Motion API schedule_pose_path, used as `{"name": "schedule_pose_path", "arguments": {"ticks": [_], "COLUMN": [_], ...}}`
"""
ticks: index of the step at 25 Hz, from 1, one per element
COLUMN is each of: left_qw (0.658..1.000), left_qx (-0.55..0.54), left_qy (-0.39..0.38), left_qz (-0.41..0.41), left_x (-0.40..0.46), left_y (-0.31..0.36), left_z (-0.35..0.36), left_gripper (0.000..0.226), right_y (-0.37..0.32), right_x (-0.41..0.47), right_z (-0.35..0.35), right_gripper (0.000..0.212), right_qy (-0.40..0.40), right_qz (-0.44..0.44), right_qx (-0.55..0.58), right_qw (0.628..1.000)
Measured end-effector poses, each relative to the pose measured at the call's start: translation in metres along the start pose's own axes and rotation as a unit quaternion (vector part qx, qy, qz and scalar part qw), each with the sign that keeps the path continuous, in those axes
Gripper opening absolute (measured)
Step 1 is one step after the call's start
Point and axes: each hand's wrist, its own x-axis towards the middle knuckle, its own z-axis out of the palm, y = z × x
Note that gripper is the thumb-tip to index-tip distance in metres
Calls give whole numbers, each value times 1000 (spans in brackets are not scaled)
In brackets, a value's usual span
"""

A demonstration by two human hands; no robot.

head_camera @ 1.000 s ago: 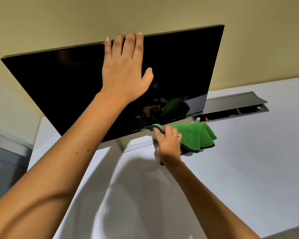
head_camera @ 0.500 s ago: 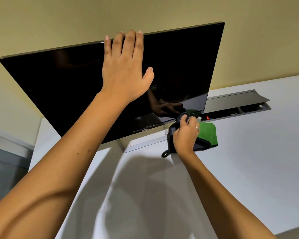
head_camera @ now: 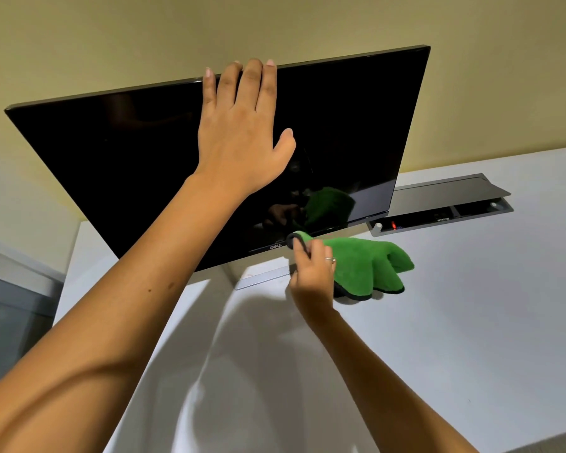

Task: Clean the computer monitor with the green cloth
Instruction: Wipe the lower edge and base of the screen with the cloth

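A black monitor (head_camera: 118, 165) with a dark screen stands tilted on a white desk (head_camera: 455, 322). My left hand (head_camera: 242, 135) lies flat against the screen, fingers straight and reaching over its top edge. My right hand (head_camera: 312, 273) grips a folded green cloth (head_camera: 370, 263) with a dark border and holds its corner against the monitor's bottom bezel, just right of the logo. The rest of the cloth hangs out to the right above the desk. The cloth and hand are mirrored in the screen. The monitor's flat stand (head_camera: 262, 276) shows under the bezel.
A grey cable tray (head_camera: 438, 204) with its lid raised is set into the desk behind and to the right of the monitor, a small red light inside it. A yellow wall rises behind. The desk's left edge lies under the monitor's left side.
My right hand has slid the cloth back left along the bottom bezel toward the logo, and the cloth has spread out to the right. My left hand stays on the screen.
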Motion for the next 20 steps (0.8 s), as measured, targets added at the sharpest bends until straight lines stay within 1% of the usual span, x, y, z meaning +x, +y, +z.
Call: {"name": "schedule_pose_path", "arguments": {"ticks": [1,3,5,7,9,10,11,14,15,18,20], "left_qw": [1000,1000,1000,1000,1000,1000,1000,1000,1000,1000,1000], "left_qx": [0,1,0,4,5,4,4,0,-1,-2,-1], "left_qy": [-1,0,0,0,0,0,0,1,1,2,3], "left_qz": [0,0,0,0,0,1,3,6,5,4,5], "left_x": [0,0,1,1,1,1,1,1,2,2,2], "left_y": [0,0,-1,0,-1,-1,-2,-1,-1,-1,0], "left_z": [0,1,1,2,2,2,1,1,1,2,1], "left_gripper": [76,77,77,77,77,77,77,77,77,77,78], "right_y": [8,33,53,68,76,80,82,86,85,79,80], "right_x": [7,24,40,55,68,75,82,92,92,88,88], "right_z": [-8,-21,-34,-44,-47,-47,-48,-40,-37,-34,-36], "right_gripper": [56,52,39,21,12,8,10,32,36,33,28], "right_qy": [9,46,92,128,161,171,180,182,175,180,196], "right_qz": [35,111,153,214,283,312,335,344,339,307,304], "right_qx": [-2,-12,28,131,191,183,169,105,93,85,102], "right_qw": [999,993,984,959,926,916,910,915,919,931,927]}}
